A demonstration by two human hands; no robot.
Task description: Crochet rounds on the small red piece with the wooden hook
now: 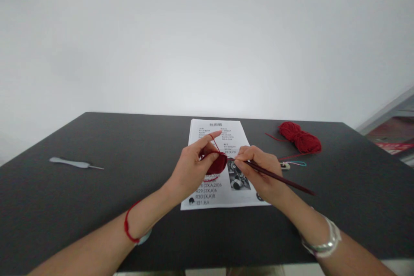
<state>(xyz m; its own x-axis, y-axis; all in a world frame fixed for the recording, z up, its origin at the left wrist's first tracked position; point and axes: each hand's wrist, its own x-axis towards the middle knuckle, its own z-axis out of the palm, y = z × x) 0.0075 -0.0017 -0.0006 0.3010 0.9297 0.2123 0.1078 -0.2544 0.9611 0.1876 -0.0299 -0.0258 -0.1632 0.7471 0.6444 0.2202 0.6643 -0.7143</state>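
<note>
Above a printed sheet, my left hand point(196, 159) pinches a small dark red crochet piece point(217, 164) between thumb and fingers. Its index finger is raised, with a strand of red yarn running over it down to the piece. My right hand point(258, 168) grips a crochet hook with a long dark brown handle point(281, 177) like a pen. The hook's thin tip meets the top edge of the piece; the exact stitch is too small to make out. Under both hands lies the white pattern sheet point(197, 202), printed with text and photos.
A skein of red yarn point(300, 137) lies at the back right, its strand trailing toward my hands. Near it is a small item with a turquoise loop point(297, 164). A grey-handled hook point(73, 163) lies on the left of the black table point(129, 146). Behind stands a white wall.
</note>
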